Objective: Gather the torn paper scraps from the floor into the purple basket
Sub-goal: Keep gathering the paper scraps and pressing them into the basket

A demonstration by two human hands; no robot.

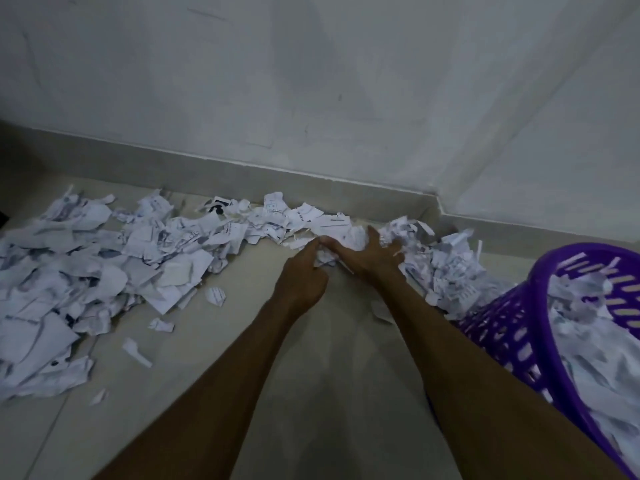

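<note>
Dim light here, and print on the scraps is unreadable. Both hands meet at the wall: left hand (pixel 302 279) and right hand (pixel 367 255) curl their fingers round a crumpled white wad of paper scraps (pixel 350 237). More jagged scraps lie strewn across the smooth tiled floor (pixel 311 393). The slotted plastic purple basket (pixel 519 327), cut off at right, holds scraps.

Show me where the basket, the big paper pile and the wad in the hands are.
basket (pixel 540 268): head view, on its purple rim.
paper pile (pixel 104 258): head view, middle of the big heap on the left.
wad (pixel 353 235): head view, on the crumpled paper between the two hands.
</note>
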